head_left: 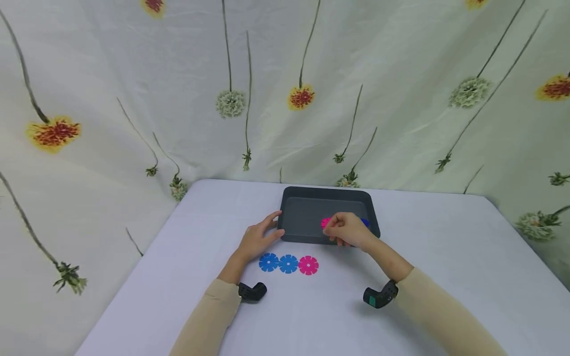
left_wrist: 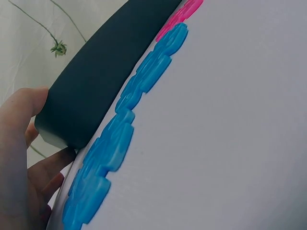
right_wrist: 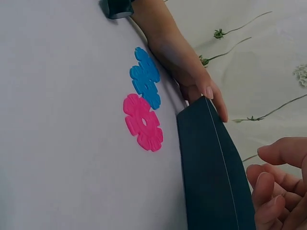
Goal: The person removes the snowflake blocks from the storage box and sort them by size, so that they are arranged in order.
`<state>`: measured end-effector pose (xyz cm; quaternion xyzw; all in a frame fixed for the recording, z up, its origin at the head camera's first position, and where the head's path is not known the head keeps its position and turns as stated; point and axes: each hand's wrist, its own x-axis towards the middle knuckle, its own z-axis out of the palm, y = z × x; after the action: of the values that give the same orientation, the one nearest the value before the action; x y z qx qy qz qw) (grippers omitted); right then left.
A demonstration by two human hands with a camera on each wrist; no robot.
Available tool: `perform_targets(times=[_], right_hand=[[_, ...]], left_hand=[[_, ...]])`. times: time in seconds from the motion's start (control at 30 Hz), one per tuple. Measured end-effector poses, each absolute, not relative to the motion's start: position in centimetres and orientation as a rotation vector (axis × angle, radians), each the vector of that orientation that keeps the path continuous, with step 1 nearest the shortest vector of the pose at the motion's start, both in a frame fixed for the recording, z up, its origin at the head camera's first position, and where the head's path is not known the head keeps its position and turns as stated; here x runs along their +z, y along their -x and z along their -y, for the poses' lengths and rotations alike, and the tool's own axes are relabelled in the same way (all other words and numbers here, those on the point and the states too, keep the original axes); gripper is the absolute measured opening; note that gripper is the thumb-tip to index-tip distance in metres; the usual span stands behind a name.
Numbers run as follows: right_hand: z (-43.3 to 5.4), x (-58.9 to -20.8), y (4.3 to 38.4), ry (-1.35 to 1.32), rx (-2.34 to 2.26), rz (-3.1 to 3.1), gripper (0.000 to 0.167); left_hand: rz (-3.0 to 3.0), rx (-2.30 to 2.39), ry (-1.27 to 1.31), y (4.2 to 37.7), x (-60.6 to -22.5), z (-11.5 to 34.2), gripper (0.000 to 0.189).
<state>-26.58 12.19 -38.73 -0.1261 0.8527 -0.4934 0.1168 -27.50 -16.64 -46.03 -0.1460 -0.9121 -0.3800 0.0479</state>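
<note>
A dark grey rectangular tray (head_left: 305, 238) sits at the back of the table. My left hand (head_left: 258, 240) rests against its left front corner, thumb at the rim and fingers along the side. My right hand (head_left: 349, 229) hovers over the tray's front right part, fingers bent; the right wrist view shows a gap between thumb and fingers with nothing in it. Beside that hand, inside the tray, lie a pink flower-shaped disc (head_left: 325, 222) and a partly hidden dark blue piece (head_left: 365, 222). Before the tray lie two blue discs (head_left: 288, 264) and a pink disc (right_wrist: 144, 122) in a row.
A white cloth covers the table (head_left: 311, 311). Behind it hangs a pale curtain (head_left: 267, 133) printed with flowers. Each wrist wears a black camera; the right one (head_left: 380, 295) is above the table.
</note>
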Motion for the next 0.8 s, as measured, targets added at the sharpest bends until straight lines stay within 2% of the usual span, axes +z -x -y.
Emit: perform_targets(times=[0.33,0.8], right_hand=[[-12.7,-39.4,29.0,0.251,-1.623,-2.425,0.014],[-12.5,-41.7,31.4,0.065,-1.556,-2.645,0.018]], left_hand=[[2.802,-1.150,0.428,27.6,-46.0,16.6,0.064],[2.802,-1.148,0.438,27.9,-46.2,16.7,0.064]])
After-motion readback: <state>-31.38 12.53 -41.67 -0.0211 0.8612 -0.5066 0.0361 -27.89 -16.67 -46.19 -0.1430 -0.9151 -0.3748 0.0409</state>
